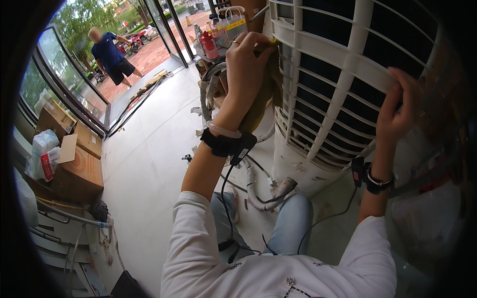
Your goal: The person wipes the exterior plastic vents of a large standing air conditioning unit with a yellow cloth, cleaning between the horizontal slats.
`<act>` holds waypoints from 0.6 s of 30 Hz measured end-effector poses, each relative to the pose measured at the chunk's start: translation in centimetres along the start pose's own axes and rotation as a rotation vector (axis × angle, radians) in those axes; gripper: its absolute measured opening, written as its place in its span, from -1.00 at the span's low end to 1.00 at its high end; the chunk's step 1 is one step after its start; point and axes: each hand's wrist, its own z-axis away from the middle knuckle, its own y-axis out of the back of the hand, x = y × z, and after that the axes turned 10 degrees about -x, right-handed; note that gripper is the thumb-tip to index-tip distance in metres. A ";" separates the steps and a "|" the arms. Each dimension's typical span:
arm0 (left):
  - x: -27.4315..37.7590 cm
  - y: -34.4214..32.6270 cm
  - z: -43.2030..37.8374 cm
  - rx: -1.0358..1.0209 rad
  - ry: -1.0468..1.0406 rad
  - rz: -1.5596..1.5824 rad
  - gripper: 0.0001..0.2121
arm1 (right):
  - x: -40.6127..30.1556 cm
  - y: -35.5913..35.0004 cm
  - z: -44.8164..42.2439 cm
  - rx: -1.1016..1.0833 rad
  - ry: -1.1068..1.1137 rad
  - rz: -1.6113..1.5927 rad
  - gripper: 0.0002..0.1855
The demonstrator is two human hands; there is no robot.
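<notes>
A tall white rounded appliance with a slatted plastic grille (324, 98), apparently an air-conditioning unit, stands right before me. My left hand (246, 63) pinches a crumpled olive-yellow cloth (274, 78) at the left edge of the grille. Most of the cloth hangs down behind my wrist. On the other side, my right hand (400, 100) is at the wide horizontal band of the grille, fingers bent; its grip is unclear in the shade. Dark gaps show between the slats. Below the grille is the unit's dirty white base (294, 171).
A wrapped hose (253, 190) and cables lie on the floor by my feet. Cardboard boxes (80, 167) stand along the left wall. Behind my left hand, a red bottle (209, 45) and bags sit on a stand. A person (110, 54) is near the open glass door (74, 70).
</notes>
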 end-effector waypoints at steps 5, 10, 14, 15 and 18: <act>-0.9 -1.2 -1.8 0.005 0.055 -0.031 -0.80 | -0.2 -0.3 -0.1 0.025 0.010 0.010 -0.78; -1.0 -1.6 -2.3 -0.143 0.214 -0.143 -0.80 | -0.3 0.1 -0.1 -0.006 -0.008 0.009 -0.77; -1.5 -1.1 -2.3 -0.239 0.126 -0.297 -0.84 | -0.3 0.0 -0.1 0.005 0.024 0.018 -0.77; -1.2 -0.5 -2.6 -0.318 0.134 -0.245 -0.84 | -0.3 0.0 -0.2 0.003 0.028 0.020 -0.76; -1.6 0.4 -2.7 -0.391 0.078 -0.114 -0.85 | -0.4 0.1 -0.2 -0.003 0.019 0.019 -0.76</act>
